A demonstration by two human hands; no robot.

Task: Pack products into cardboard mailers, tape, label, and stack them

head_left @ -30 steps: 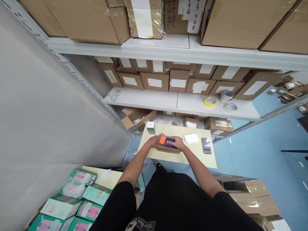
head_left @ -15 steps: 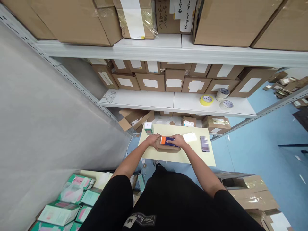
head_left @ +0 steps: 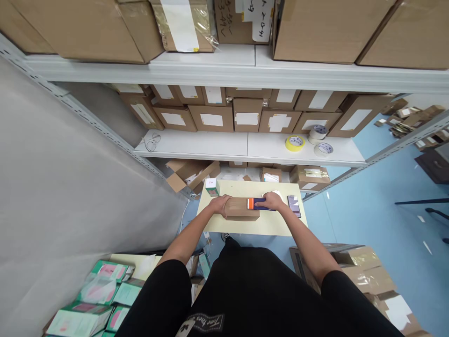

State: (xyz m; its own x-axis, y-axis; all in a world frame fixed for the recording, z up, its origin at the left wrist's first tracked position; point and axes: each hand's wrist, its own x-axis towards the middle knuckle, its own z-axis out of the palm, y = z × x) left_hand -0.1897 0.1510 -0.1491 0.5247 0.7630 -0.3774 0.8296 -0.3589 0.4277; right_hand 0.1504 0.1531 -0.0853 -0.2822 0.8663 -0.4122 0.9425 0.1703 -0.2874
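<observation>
A closed brown cardboard box [head_left: 238,206] lies on the pale yellow table [head_left: 213,225] in front of me. My left hand [head_left: 220,205] grips its left end. My right hand [head_left: 273,201] is closed around the handle of a dark blue and orange tape dispenser [head_left: 251,203]. The orange front of the dispenser is at the right end of the box's top, and its handle sticks out past that end. Beyond my right hand lies a phone [head_left: 293,205]. White paper [head_left: 277,193] is partly hidden behind that hand. A small white and green box [head_left: 212,186] stands at the table's back left corner.
A white shelf [head_left: 210,148] behind the table carries labelled cartons [head_left: 211,119], yellow tape [head_left: 294,143] and pale tape rolls [head_left: 323,149]. An open carton [head_left: 191,173] sits below it. Green boxes [head_left: 84,313] are at lower left; flattened cardboard [head_left: 368,276] is at lower right.
My right hand has moved the tape dispenser rightward, from over the middle of the box to its right end. My left hand stays at the left end.
</observation>
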